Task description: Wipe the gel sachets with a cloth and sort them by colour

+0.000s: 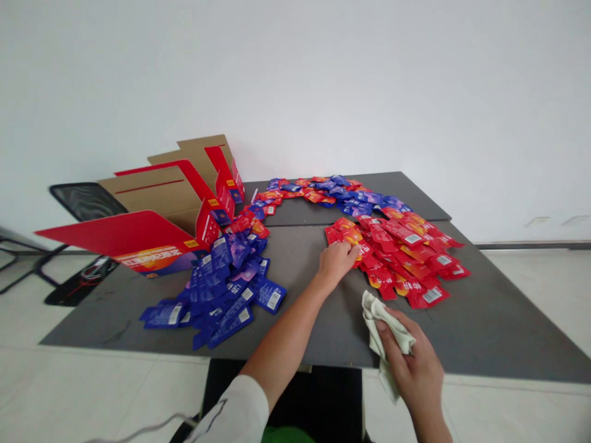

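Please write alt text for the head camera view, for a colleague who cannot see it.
A person's left hand touches a spread of red sachets on a dark grey table, while the right hand grips a crumpled white cloth. Blue sachets lie to the left, beside an open red cardboard carton.

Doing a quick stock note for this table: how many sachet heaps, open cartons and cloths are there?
Red sachet heap: 1
Blue sachet heap: 1
Mixed red and blue sachet row: 1
Open red-and-cardboard cartons: 2
Cream cloth, in the right hand: 1
Total: 6
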Demonstrator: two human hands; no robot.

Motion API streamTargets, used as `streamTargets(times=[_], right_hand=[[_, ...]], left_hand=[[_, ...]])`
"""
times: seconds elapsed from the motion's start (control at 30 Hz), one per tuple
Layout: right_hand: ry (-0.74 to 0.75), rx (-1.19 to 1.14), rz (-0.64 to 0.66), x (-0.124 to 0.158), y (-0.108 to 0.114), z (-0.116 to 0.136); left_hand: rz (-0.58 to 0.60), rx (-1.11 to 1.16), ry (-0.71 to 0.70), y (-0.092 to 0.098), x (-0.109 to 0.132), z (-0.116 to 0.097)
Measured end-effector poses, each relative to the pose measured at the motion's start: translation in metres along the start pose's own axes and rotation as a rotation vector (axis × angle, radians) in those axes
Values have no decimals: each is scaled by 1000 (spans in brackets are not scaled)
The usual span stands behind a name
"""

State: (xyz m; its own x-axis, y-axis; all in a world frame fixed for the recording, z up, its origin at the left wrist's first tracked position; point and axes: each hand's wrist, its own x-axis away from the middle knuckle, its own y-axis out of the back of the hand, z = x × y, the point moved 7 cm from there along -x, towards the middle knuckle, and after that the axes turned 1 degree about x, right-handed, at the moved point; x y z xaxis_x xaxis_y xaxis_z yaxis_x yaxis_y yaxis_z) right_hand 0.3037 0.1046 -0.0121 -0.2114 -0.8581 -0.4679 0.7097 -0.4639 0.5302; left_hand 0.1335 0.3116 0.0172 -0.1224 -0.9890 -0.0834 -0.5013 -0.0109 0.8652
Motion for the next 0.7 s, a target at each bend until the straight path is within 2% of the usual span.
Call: streamTargets(times=[0.57, 0.7], right_hand=[[-9, 10, 21, -1, 1, -3], [-14, 26, 20, 0, 1, -3]], left_hand=[[-182, 10, 18, 11, 4, 13], [-241, 10, 25, 23, -8, 14]])
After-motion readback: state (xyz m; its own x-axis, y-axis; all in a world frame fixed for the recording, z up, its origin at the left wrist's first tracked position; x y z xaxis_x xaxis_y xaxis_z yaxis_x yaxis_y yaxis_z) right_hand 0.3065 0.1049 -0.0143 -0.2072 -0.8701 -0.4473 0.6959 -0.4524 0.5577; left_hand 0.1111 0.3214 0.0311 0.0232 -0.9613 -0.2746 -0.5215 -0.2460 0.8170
